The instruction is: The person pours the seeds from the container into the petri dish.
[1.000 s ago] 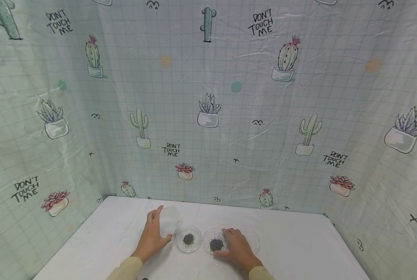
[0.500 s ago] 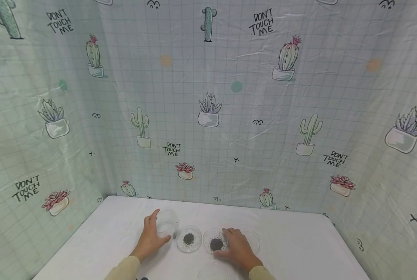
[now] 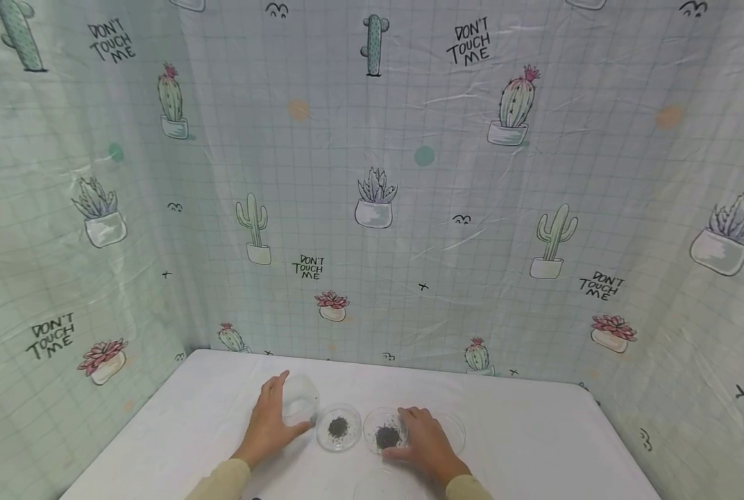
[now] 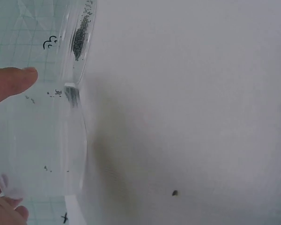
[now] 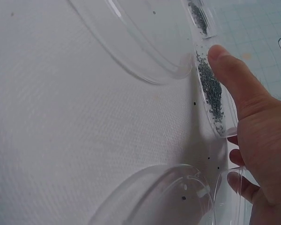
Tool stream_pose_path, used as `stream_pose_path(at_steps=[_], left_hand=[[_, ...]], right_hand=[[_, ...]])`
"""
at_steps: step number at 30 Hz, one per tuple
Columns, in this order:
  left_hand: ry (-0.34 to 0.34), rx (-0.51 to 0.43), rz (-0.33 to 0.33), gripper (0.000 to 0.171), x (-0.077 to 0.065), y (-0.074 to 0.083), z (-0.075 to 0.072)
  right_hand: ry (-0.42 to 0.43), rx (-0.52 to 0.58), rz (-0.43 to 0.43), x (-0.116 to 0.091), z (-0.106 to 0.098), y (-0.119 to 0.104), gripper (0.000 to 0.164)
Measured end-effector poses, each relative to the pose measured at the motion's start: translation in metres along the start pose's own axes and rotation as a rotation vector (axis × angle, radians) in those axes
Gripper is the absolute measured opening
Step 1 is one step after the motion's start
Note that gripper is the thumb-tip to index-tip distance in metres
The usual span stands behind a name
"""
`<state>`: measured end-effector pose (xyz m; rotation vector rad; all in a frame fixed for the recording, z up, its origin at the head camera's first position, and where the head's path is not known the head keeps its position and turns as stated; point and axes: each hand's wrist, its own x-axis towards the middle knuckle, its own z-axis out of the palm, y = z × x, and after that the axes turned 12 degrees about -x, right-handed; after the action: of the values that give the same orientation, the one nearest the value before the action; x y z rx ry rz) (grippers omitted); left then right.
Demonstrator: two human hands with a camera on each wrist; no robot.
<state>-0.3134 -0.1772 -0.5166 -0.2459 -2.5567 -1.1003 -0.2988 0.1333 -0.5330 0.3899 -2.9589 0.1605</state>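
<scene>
My left hand (image 3: 268,427) holds a clear plastic cup (image 3: 300,397) between thumb and fingers, left of the dishes. In the left wrist view, dark grains (image 4: 72,96) have gathered at one corner of the cup, and a few specks cling to its wall. Beside it lies a clear petri dish (image 3: 323,442) with a small heap of dark granules (image 3: 337,427). My right hand (image 3: 427,444) grips the right side of a second petri dish (image 3: 370,418), thumb at its near rim. Larger dark granules (image 5: 210,89) are heaped in that dish.
Another clear round dish or lid (image 3: 456,430) lies right of my right hand. A further clear dish (image 3: 384,482) is nearer me, cut by the frame. Loose specks (image 4: 174,192) dot the white table (image 3: 534,444). A cactus-print curtain (image 3: 372,243) encloses the back and sides.
My left hand has shifted slightly with the cup, which now sits lower than a second ago; the thumb has come closer to the left dish. My right hand stays on its dish.
</scene>
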Motion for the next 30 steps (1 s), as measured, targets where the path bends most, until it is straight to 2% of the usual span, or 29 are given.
stream_pose_path(at_steps=[6,10,14,19,24,30], left_hand=[[0.047,0.098,0.106,0.108,-0.002,0.015,-0.003],[0.051,0.105,0.165,0.109,-0.004,0.025,-0.004],[0.029,0.113,0.234,0.108,-0.005,0.031,-0.001],[-0.038,0.123,0.275,0.107,-0.010,0.038,0.003],[-0.117,0.051,0.308,0.101,-0.015,0.046,0.004],[-0.219,-0.025,0.396,0.096,-0.021,0.054,0.006]], right_hand=[[-0.019,0.015,0.020,0.002,0.000,-0.001,0.092],[-0.031,0.010,0.032,0.002,0.000,-0.002,0.093],[-0.030,0.007,0.033,0.001,0.000,-0.001,0.093],[-0.017,-0.001,0.018,0.000,0.003,0.001,0.093],[-0.019,0.000,0.020,-0.001,0.003,0.002,0.094],[-0.018,0.002,0.018,-0.002,-0.001,0.001,0.091]])
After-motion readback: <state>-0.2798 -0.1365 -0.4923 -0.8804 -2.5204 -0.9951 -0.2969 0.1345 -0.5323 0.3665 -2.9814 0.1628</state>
